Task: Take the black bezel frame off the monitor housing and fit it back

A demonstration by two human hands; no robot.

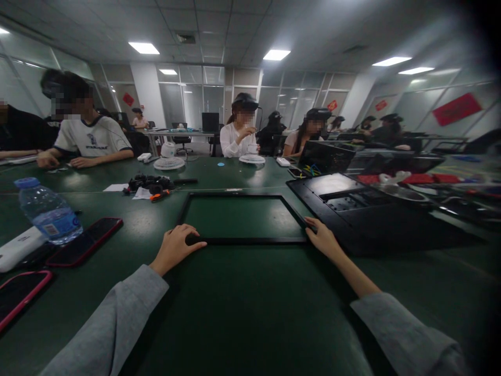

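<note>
At the desk's (242,313) near left edge lies a red-rimmed phone (19,292). Just past it are a white box (18,249), a water bottle (49,211) and a second phone (84,241), all close together. Farther back, towards the middle, sit a heap of black tools (151,183) and a small white fan (169,163).

The left hand (176,248) rests on the near left corner of the frame (242,241), fingers curled over the bar and thumb lying along it. I cannot tell whether it clasps the bar or only presses on it. The frame lies flat at the middle of the desk, black and hollow, with green desk showing through it.

The right hand (323,237) lies at the frame's near right corner, fingers stretched out and gripping nothing. Just beside it, to the right, a black panel (376,219) lies flat. Other people sit along the far edge.
</note>
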